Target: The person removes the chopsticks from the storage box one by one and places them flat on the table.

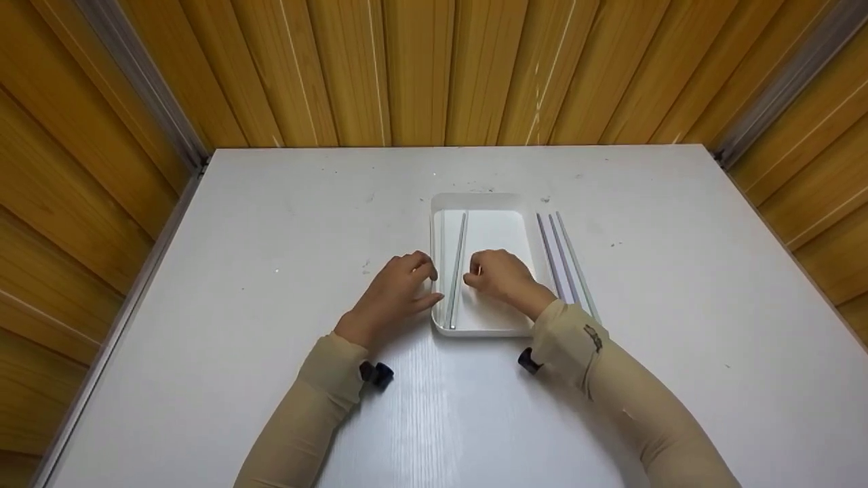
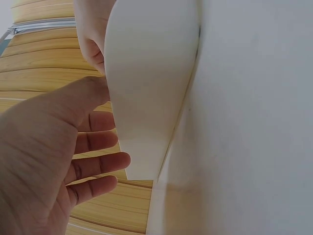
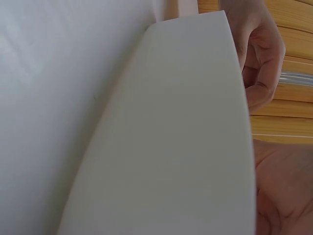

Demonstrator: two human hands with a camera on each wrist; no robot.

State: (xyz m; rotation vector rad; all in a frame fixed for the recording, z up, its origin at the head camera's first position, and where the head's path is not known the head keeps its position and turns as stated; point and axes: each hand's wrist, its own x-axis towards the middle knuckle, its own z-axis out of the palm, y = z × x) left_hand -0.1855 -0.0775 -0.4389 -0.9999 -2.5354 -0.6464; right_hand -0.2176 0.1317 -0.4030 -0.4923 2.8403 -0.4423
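A white rectangular tray (image 1: pixel 485 333) stands on the table, with two thin, pale, chopstick-like sticks lying lengthwise along its left side. The nearer-to-middle stick (image 1: pixel 459 264) has a grey-green tint. My left hand (image 1: pixel 397 291) is at the tray's left rim, its thumb and fingers spread apart and holding nothing. Over the tray's inside is my right hand (image 1: pixel 505 278), fingers loosely curled, just right of that stick with no stick visible in its grasp. The tray wall (image 3: pixel 166 122) hides most of the right hand in the right wrist view.
To the tray's right lie three more thin sticks side by side: a dark purple one (image 1: pixel 546 244), a lilac one (image 1: pixel 561 251) and a pale green one (image 1: pixel 573 254). Wood-patterned walls (image 1: pixel 413 74) border the white table (image 1: pixel 298 217) at the back and sides.
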